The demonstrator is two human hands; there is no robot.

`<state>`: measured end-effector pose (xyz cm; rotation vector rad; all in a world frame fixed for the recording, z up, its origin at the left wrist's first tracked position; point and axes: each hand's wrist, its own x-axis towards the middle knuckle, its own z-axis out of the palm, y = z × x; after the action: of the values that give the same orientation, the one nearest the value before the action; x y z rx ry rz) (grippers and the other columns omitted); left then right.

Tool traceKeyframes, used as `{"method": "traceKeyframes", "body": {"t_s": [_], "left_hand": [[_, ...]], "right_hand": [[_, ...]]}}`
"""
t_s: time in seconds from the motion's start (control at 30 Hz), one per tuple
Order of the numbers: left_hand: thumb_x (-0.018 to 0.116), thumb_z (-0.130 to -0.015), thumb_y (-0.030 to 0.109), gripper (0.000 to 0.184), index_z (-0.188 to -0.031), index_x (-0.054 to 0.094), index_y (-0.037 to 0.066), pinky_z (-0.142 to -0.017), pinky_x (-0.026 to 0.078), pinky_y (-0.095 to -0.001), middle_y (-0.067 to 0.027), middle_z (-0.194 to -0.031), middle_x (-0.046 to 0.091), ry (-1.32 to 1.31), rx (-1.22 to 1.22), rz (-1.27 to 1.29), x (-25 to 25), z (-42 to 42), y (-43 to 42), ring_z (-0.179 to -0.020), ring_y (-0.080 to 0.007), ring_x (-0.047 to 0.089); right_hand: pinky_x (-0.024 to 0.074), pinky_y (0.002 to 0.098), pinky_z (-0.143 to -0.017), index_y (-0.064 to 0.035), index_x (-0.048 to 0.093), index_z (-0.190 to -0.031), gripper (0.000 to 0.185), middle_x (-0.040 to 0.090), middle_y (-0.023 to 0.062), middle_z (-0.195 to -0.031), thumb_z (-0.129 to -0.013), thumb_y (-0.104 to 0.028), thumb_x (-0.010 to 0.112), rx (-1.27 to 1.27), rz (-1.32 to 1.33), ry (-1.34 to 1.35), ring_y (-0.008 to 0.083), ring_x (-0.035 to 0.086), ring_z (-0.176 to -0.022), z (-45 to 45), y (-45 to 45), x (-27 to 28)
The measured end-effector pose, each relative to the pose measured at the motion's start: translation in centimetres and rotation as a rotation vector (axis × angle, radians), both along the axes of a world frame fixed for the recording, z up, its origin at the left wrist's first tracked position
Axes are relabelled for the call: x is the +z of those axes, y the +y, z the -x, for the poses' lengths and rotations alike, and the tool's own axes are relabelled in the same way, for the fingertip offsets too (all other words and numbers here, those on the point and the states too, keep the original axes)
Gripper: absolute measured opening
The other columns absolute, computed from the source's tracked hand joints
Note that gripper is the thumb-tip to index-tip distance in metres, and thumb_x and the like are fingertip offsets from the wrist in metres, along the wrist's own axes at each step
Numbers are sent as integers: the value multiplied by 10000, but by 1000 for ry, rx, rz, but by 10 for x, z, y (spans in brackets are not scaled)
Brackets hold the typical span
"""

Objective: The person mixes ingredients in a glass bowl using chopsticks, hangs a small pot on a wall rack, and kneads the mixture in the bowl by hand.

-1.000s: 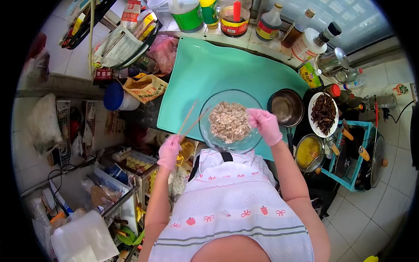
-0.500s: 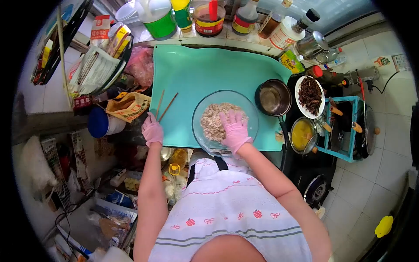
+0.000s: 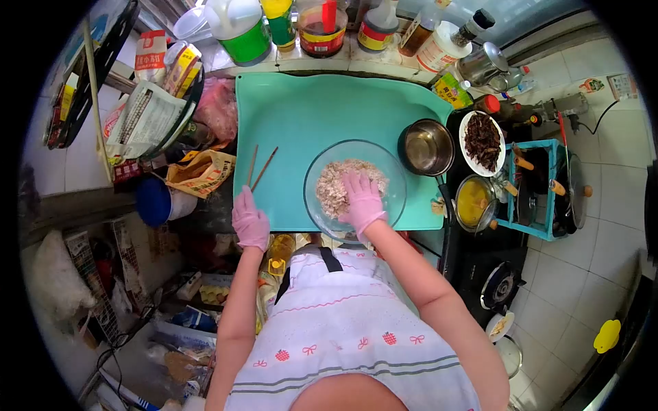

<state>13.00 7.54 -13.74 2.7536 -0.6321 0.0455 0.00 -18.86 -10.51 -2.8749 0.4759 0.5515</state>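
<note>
A wide glass bowl [image 3: 394, 179] stands near the front edge of the turquoise mat [image 3: 301, 103]. In it lies a crumbly, pale, pinkish-beige mixture [image 3: 334, 188]. My right hand [image 3: 364, 202], in a pink glove, rests on that mixture with its fingers spread; the fingertips are partly sunk or pressed against it. At the mat's left front edge is my left hand [image 3: 251, 222], also in a pink glove. Its fingers stretch out flat along the edge and hold nothing. Just beyond them lie two chopsticks [image 3: 265, 168] on the mat.
Right of the bowl sits a saucepan [image 3: 428, 147], its handle pointing towards me. Beyond are a plate of dark dried pieces [image 3: 482, 142], a bowl of yellow liquid [image 3: 473, 203] and a stove burner [image 3: 502, 285]. Bottles [image 3: 322, 31] line the back ledge. A paper bag [image 3: 201, 172] stands left.
My left hand has shifted slightly right and towards me, its fingers now straighter. My right hand stays on the mixture, with little change. The view has shifted slightly.
</note>
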Motion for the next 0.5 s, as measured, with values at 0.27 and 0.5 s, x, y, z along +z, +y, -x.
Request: {"method": "traceKeyframes", "body": {"t_s": [0.27, 0.5], "left_hand": [[539, -754, 28, 596, -1343, 453, 38, -956, 419, -419, -177, -1189, 556, -123, -208, 179, 53, 11, -35, -1091, -360, 526], [615, -813, 124, 204, -1008, 675, 135, -665, 514, -378, -93, -891, 670, 187, -767, 367, 103, 73, -106, -778, -272, 625]], "right_hand": [[167, 411, -1147, -46, 210, -1482, 997, 237, 119, -1535, -771, -614, 615, -200, -559, -57, 263, 201, -1424, 11, -24, 17], [154, 352, -1159, -86, 206, -1493, 793, 293, 123, -1510, -934, -644, 277, -855, -2406, -324, 241, 253, -1402, 53, -39, 42]]}}
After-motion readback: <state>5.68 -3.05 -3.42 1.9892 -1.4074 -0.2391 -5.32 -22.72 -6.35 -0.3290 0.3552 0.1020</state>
